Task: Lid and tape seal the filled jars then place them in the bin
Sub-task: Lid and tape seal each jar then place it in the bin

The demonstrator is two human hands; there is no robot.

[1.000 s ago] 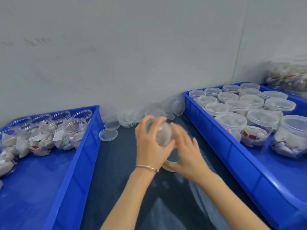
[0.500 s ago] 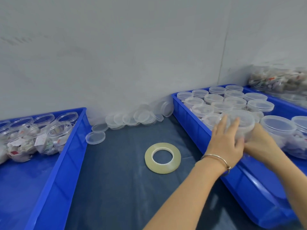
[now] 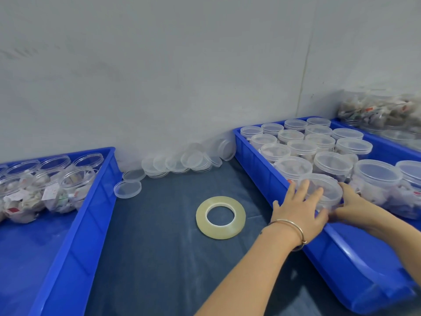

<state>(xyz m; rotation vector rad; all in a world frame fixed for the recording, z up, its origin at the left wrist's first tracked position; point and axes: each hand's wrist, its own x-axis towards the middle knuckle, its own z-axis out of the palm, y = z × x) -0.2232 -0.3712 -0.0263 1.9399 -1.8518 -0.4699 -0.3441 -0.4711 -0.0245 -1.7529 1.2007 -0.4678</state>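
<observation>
Both my hands hold one lidded clear jar [image 3: 328, 190] low inside the blue bin on the right [image 3: 262, 169], at its near-left corner of the jar rows. My left hand [image 3: 300, 213], with a bangle on the wrist, wraps the jar's left side over the bin wall. My right hand [image 3: 350, 204] grips the jar's right side. Several more lidded jars [image 3: 300, 147] fill the bin behind it. A roll of clear tape [image 3: 220, 217] lies flat on the dark table [image 3: 159, 258]. Open filled jars [image 3: 75, 179] stand in the blue bin on the left [image 3: 68, 247].
Loose clear lids [image 3: 182, 161] are piled against the grey wall between the bins, two more [image 3: 127, 189] lying near the left bin. A further blue bin [image 3: 387, 144] with bagged goods sits at the far right.
A second ago both hands held the jar above the table centre. They carried it right and have lowered it into the right bin. The tape roll now lies uncovered.
</observation>
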